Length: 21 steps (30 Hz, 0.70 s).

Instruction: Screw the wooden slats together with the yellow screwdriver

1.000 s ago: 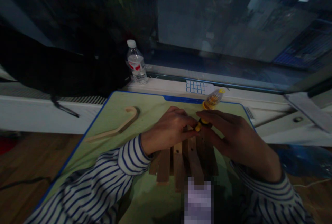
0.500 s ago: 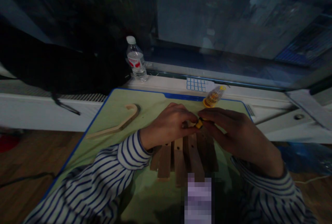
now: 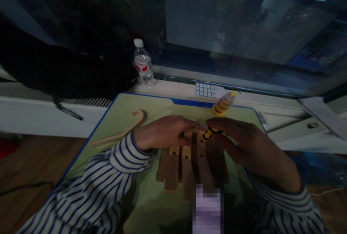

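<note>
Nearest us, the wooden slats lie side by side on the desk. They look stiff and light, best taken by their long edges. Our left hand presses on their far ends; we cannot tell whether its grip clasps one. Our right hand has its grip pinched on the small screwdriver, which is slim and probably slippery. Beyond are a glue bottle, then a water bottle.

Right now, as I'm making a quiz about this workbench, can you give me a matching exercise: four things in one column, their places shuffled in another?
Things:
A water bottle
B curved wooden piece
C small yellow bottle
D yellow-and-black tool

Places:
1 in the right hand
2 on the white ledge
3 on the green mat, left of the left hand
4 at that mat's far edge

Pairs: A-2, B-3, C-4, D-1.
</note>
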Tool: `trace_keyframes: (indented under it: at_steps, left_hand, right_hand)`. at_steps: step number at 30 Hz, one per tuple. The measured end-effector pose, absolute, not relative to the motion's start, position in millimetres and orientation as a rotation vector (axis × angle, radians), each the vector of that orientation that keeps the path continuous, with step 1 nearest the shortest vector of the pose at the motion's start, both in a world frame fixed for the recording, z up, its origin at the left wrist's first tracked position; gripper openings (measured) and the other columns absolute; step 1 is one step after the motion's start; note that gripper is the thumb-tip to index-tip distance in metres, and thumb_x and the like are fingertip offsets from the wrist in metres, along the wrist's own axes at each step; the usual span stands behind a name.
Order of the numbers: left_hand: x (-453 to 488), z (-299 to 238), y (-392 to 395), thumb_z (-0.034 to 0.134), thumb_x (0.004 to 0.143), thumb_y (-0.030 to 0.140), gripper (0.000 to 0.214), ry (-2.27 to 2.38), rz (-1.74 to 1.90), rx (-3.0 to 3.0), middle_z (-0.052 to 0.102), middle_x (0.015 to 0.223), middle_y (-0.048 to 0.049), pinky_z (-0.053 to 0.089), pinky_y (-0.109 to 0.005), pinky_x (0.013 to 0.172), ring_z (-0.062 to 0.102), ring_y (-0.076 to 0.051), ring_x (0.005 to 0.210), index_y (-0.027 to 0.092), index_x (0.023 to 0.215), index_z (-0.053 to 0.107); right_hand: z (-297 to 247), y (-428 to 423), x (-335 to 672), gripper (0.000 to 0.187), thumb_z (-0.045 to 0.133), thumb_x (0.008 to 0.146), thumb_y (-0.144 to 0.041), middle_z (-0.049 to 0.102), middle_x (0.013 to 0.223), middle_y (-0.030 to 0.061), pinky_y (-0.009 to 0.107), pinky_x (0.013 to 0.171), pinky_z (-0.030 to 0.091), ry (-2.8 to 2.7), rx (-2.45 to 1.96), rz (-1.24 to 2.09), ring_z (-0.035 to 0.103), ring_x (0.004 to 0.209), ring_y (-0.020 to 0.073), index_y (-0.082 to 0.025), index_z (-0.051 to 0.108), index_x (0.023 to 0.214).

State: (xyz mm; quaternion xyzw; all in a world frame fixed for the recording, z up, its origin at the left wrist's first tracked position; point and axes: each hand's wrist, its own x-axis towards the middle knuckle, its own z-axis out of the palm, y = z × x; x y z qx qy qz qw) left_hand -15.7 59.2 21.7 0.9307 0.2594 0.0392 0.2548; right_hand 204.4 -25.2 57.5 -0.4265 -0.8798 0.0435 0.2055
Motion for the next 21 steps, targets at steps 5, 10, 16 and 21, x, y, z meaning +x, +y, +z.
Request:
trace_keyframes:
  at_steps: [5,10,16,21]
  left_hand:
    - [-15,19,58,0.060,0.087,0.030,0.037,0.685,0.109,2.532,0.068,0.106,-0.0048,0.045,-0.030,0.081,0.063,-0.022,0.099,0.023,0.123,0.057]
    - [-16,14,59,0.065,0.083,0.030,0.039,0.696,0.155,2.574,0.067,0.106,-0.0049,0.044,-0.031,0.082,0.061,-0.022,0.100,0.022,0.121,0.057]
    - [-16,14,59,0.064,0.083,0.029,0.034,0.679,0.146,2.574,0.066,0.099,-0.0032,0.044,-0.030,0.078,0.062,-0.021,0.094,0.023,0.116,0.058]
    - [-16,11,58,0.064,0.083,0.030,0.049,0.692,0.169,2.600,0.067,0.102,-0.0048,0.044,-0.030,0.077,0.062,-0.022,0.095,0.025,0.129,0.051]
  right_hand:
    - [59,-25,204,0.027,0.052,0.092,-0.016,0.070,0.114,0.0061,0.032,0.086,0.057,-2.459,-1.228,0.090,0.068,0.098,0.0174,-0.020,0.055,0.118]
    - [61,-24,203,0.020,0.053,0.092,-0.019,0.071,0.108,0.0063,0.033,0.079,0.057,-2.463,-1.247,0.056,0.069,0.094,0.0188,-0.020,0.056,0.112]
    - [60,-24,203,0.015,0.054,0.092,-0.022,0.070,0.103,0.0054,0.032,0.074,0.056,-2.474,-1.286,0.075,0.069,0.089,0.0183,-0.022,0.056,0.107]
    - [60,-24,203,0.015,0.054,0.092,-0.022,0.069,0.101,0.0048,0.031,0.074,0.054,-2.469,-1.277,0.101,0.068,0.088,0.0175,-0.021,0.057,0.107]
